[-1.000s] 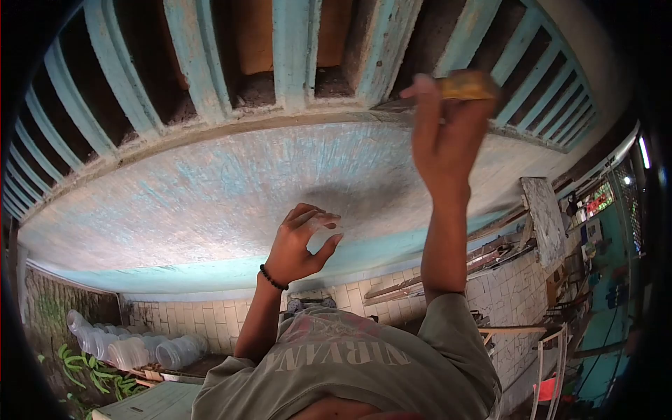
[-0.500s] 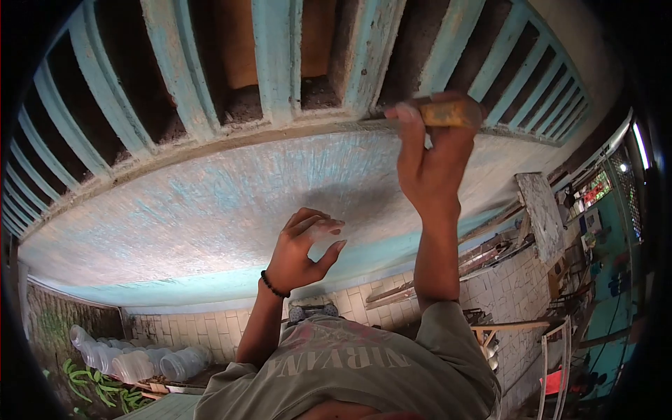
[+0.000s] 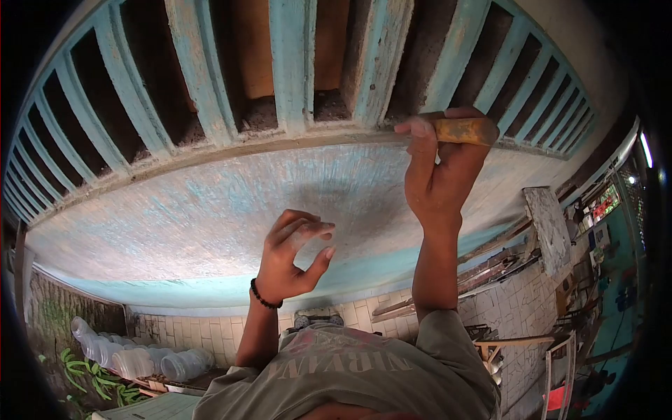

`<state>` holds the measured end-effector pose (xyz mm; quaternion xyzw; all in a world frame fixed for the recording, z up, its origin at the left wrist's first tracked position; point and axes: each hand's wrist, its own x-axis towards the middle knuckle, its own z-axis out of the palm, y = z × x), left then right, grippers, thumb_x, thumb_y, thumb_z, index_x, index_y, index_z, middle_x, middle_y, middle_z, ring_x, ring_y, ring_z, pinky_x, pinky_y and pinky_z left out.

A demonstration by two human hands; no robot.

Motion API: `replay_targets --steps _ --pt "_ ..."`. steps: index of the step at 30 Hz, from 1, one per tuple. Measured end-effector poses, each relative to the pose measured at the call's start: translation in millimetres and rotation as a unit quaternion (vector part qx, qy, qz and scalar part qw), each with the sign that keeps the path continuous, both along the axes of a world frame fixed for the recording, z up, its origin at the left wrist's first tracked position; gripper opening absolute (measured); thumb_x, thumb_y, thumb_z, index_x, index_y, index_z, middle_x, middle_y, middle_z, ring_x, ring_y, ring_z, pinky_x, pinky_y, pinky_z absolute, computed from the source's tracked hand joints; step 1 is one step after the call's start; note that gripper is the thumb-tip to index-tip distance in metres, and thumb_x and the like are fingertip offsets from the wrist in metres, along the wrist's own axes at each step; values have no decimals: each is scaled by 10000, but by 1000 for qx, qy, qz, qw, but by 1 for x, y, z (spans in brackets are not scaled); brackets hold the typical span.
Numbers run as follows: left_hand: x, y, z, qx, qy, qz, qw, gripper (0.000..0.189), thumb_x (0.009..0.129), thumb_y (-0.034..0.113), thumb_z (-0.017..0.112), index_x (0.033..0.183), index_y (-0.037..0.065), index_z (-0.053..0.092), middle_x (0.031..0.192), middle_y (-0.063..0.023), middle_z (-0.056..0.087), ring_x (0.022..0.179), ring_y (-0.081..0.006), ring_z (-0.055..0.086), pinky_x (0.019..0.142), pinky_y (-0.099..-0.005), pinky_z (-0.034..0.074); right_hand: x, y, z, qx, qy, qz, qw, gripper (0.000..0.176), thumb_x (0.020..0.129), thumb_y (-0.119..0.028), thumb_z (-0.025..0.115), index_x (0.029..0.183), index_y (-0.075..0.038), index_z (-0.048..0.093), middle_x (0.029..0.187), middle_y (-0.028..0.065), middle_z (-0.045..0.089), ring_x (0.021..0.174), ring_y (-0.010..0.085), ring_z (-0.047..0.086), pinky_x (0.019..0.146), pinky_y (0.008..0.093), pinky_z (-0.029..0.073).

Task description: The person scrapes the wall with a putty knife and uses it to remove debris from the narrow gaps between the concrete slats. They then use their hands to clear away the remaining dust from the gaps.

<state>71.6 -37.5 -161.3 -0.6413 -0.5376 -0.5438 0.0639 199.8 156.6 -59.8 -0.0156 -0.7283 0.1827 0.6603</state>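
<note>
My right hand is closed around a tool with a worn yellow handle; its far end lies by the ledge at the foot of the blue slats. What the tool's tip looks like is hidden by the fingers and slats. Lower and to the left, my left hand, with a black beaded bracelet on the wrist, hangs in front of the scraped wall. Its fingers are curled but apart from the thumb, and nothing is between them. Pale dust covers some of its fingers.
Clear plastic containers stand at the lower left near green plants. A weathered board leans at the right beside long wooden pieces. A wooden frame stands at the lower right on the tiled floor.
The slats and ledge sit slightly further right in the view. My right hand and the tool appear a little further right and lower; my left hand appears slightly further left.
</note>
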Motion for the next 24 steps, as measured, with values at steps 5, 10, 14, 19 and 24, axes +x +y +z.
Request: replay_targets --steps 5,10,14,19,24 --pt "8 -5 -1 1 23 2 1000 267 791 63 772 1053 29 733 920 -104 760 1015 -316 689 856 -409 562 -13 -10 4 69 -56 -69 994 397 975 -109 727 1194 5 417 1006 125 578 731 161 644 645 299 534" --pt "4 -10 -4 2 32 21 999 275 789 73 779 1057 50 722 929 -85 766 1021 -317 683 863 -413 555 -8 -10 5 23 -10 -16 1000 262 1023 -64 639 1138 -5 411 1079 122 548 838 178 711 748 298 579" --pt "3 -11 -5 -3 37 25 999 277 787 74 780 1057 50 724 936 -87 768 1018 -313 684 857 -409 558 -13 -8 4 68 -49 -45 995 337 991 -115 711 1153 2 440 996 109 582 744 162 647 622 285 519" --pt "0 -12 -7 5 37 30 999 296 786 70 780 1075 39 726 938 -87 767 1020 -297 685 850 -406 561 -6 -3 0 46 32 0 998 374 972 -130 746 1177 6 465 986 100 581 707 156 611 563 285 489" --pt "2 -10 -9 -2 35 30 999 321 785 59 776 1101 28 727 916 -84 766 1024 -283 681 845 -396 561 0 -12 8 62 -52 -64 995 251 1011 -100 669 1144 -16 473 1001 115 553 792 157 637 666 266 519"
